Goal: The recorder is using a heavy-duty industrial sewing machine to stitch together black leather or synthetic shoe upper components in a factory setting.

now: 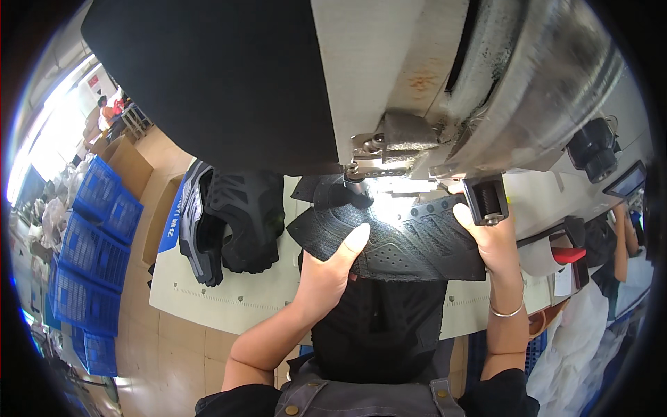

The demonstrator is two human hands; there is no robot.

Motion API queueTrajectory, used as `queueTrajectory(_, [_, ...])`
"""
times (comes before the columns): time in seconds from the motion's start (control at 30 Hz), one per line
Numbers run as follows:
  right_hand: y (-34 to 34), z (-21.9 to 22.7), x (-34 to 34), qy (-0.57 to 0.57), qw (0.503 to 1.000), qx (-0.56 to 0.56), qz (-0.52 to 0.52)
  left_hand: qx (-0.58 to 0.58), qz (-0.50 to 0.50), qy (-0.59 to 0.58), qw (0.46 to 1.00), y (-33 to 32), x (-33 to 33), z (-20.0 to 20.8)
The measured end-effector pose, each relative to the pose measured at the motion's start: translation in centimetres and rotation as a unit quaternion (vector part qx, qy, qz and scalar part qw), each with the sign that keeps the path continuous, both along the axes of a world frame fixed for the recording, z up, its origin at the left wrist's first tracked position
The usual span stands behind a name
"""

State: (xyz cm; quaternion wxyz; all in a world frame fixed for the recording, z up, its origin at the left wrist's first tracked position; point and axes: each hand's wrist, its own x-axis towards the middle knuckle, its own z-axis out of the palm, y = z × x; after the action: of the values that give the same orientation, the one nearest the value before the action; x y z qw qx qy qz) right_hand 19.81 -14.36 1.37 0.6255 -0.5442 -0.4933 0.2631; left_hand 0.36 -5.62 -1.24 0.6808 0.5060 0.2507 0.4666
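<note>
A black shoe upper [399, 257], flat and textured with small punched holes, lies under the needle area [358, 186] of a sewing machine [389, 62]. My left hand [332, 270] grips its near left part, thumb on top and fingers tucked beneath. At the right end, my right hand [495, 240] holds the upper's edge with the thumb on top; its other fingers are partly hidden by a black machine part [486, 201]. A bright lamp shines on the upper beside the needle area. More black shoe uppers [379, 320] lie below my hands, at my lap.
Stacked black and grey shoe uppers [243, 222] sit on the white table [201, 306], left of the machine. Blue plastic crates [90, 250] and a cardboard box [128, 163] stand at left. At right are a red item [568, 255], white bags [573, 347] and another person's arm [620, 240].
</note>
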Motion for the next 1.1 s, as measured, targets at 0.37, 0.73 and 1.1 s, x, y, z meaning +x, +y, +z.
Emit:
queueTrajectory(0.37, [-0.1, -0.7, -0.6, 0.02, 0.999, 0.022, -0.01, -0.035, -0.054, 0.053, 0.997, 2.2, -0.8, 0.6])
queueTrajectory(0.73, [-2.2, -1.0, -2.1, 0.093, 0.995, -0.023, 0.032, -0.026, -0.087, 0.077, 0.993, 0.9, -1.2, 0.7])
queueTrajectory(1.1, [-4.7, -2.3, -4.4, -0.123, 0.992, -0.004, 0.009, -0.021, -0.138, 0.091, 0.986, -2.9, -2.7, -0.2])
